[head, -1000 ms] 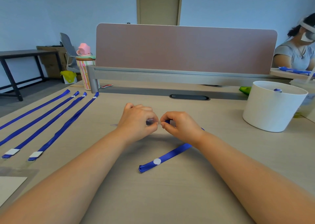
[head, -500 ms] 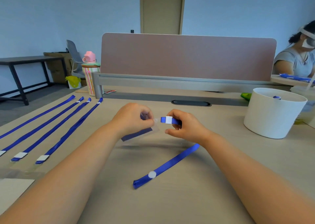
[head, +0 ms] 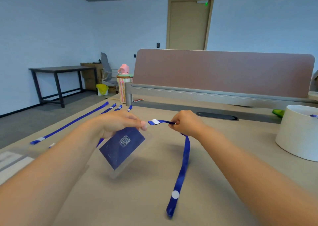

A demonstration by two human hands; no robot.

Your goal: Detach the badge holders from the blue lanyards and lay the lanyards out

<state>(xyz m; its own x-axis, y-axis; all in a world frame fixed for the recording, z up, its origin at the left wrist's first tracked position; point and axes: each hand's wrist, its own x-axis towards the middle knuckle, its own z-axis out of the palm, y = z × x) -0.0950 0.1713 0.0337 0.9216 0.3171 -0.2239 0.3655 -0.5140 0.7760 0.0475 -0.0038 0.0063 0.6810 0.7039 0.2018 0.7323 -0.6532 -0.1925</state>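
Hands drawn apart since half a second ago, badge holder (head: 122, 150) now swung down, tilted above worktop (head: 137, 200). Far left: laid-out lanyards (head: 68, 123) in row on worktop. Left hand (head: 118, 122) pinches holder's top edge. Right hand (head: 186, 124), fingers curled, grips blue lanyard (head: 184, 158) near white-tabbed end — rest droops to worktop. White tub (head: 296, 139) far right.

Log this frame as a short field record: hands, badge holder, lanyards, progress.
left hand: holds badge holder by its top edge
right hand: pinches lanyard near its white-tabbed end
lanyard: trails down onto desk
attachment: cannot tell; end lies close to holder
laid-out lanyards: left side of desk, four far ends visible
white tub: right side of desk
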